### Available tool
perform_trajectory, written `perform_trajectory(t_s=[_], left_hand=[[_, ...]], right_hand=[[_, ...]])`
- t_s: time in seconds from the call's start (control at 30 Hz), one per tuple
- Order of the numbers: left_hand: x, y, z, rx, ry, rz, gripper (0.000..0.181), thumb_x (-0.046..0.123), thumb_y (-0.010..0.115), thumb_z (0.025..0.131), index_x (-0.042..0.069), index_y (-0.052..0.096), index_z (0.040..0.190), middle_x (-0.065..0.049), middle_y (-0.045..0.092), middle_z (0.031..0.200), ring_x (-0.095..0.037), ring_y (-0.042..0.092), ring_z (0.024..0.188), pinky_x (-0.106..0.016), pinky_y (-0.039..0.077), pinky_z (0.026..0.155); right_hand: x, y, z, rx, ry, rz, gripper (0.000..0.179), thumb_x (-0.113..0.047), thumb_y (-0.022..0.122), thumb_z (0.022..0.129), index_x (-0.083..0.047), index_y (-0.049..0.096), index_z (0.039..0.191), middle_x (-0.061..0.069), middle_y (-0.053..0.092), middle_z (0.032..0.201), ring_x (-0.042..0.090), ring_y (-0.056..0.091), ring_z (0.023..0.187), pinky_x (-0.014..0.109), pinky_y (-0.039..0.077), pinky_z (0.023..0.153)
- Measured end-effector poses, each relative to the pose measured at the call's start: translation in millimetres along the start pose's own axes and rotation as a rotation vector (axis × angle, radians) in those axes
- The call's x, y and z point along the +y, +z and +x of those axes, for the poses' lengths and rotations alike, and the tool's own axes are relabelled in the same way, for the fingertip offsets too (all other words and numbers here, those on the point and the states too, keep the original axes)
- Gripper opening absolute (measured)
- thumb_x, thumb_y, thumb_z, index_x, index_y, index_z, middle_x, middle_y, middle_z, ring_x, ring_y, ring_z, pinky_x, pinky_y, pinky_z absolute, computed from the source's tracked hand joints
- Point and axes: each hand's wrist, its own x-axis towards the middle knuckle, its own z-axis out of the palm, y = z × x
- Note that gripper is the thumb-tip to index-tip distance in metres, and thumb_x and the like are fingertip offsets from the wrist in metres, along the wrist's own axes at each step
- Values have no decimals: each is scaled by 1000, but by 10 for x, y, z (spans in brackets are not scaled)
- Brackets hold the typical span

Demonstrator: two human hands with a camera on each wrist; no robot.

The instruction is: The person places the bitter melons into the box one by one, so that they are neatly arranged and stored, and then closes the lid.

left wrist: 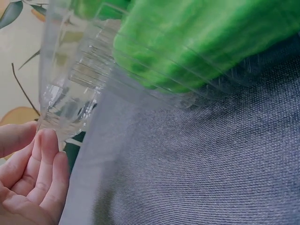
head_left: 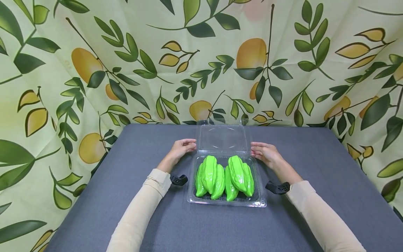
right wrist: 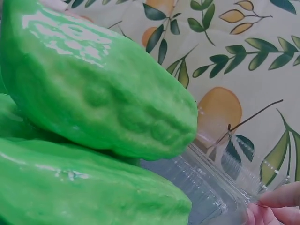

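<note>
A clear plastic clamshell box [head_left: 225, 203] stands on the table with its lid [head_left: 222, 138] raised at the back. Inside lie two clusters of glossy, ridged green fruits [head_left: 209, 175], long and tapered like gourds. My left hand [head_left: 182, 148] pinches the lid's left edge between thumb and fingers; the left wrist view shows the fingertips [left wrist: 48, 136] on the thin plastic. On the opposite side, my right hand [head_left: 266, 153] pinches the lid's right edge. In the right wrist view, a green fruit [right wrist: 103, 89] fills much of the picture, and the thumb and fingers [right wrist: 279, 197] meet at the plastic edge.
A dark grey cloth covers the table [head_left: 151, 147]. Behind it and along both sides hangs a pale curtain [head_left: 132, 87] printed with leaves and orange fruit. Black wrist mounts [head_left: 178, 180] sit at both cuffs, close beside the box.
</note>
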Motion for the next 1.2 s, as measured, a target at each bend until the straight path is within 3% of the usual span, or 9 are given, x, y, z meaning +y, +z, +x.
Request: perform_trajectory(t_s=[0.17,0.43,0.77,0.87,1.2], left_hand=[[62,16,3,31,19,21,36,3,59,93,-6,57,128,-24,66,117,3,61,73,-25,57,89],[130,44,-9,64,65,36,36,1,62,90,-7,58,125,-4,69,96,5,59,73,-21,56,85],[218,32,-59,61,185,189,37,-5,61,87,-8,58,124,-28,63,113,-6,63,85,-8,48,72],[243,30,-47,58,207,187,37,-5,61,87,-9,58,124,-29,63,113,-8,62,85,-8,48,72],[367,29,-1,92,266,119,37,-10,60,86,-10,57,123,-31,62,112,3,54,77,-6,47,72]], right_hand=[[-41,17,-3,38,-21,-32,56,-1,51,96,9,28,146,-9,62,80,2,61,74,13,55,72],[-50,38,-26,78,-113,-67,53,5,53,93,13,32,141,-10,61,77,2,62,71,13,57,72],[-23,66,-42,139,-206,-167,41,8,52,91,15,42,130,-14,62,70,0,62,67,14,57,68],[-15,60,-47,149,-244,-206,41,9,52,91,17,41,129,-16,61,68,-2,62,65,14,57,67],[-36,94,-60,221,-344,-362,34,7,57,89,18,50,121,-15,56,72,-7,58,65,16,58,68]])
